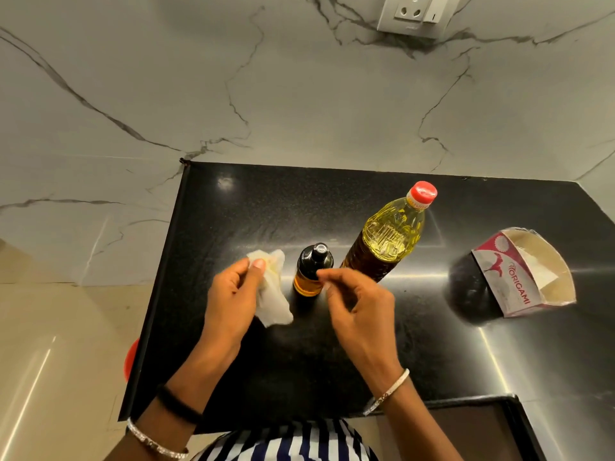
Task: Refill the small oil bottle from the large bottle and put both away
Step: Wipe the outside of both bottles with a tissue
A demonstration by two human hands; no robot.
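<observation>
The small oil bottle [312,267], dark with a black cap and amber oil low in it, stands upright mid-counter. Just right of it stands the large clear bottle [389,234] of yellow oil, its red cap on. My left hand [233,294] grips a crumpled white tissue [271,291] to the left of the small bottle. My right hand [359,304] hovers beside the small bottle's lower right, fingers curled and pinched near its body; I cannot tell if they touch it.
A black granite counter [332,361] ends at a left edge above tan floor. An opened white-and-red tissue box [522,274] lies at the right. Marble wall with a socket [416,15] stands behind. A red object [130,357] peeks below the counter's left edge.
</observation>
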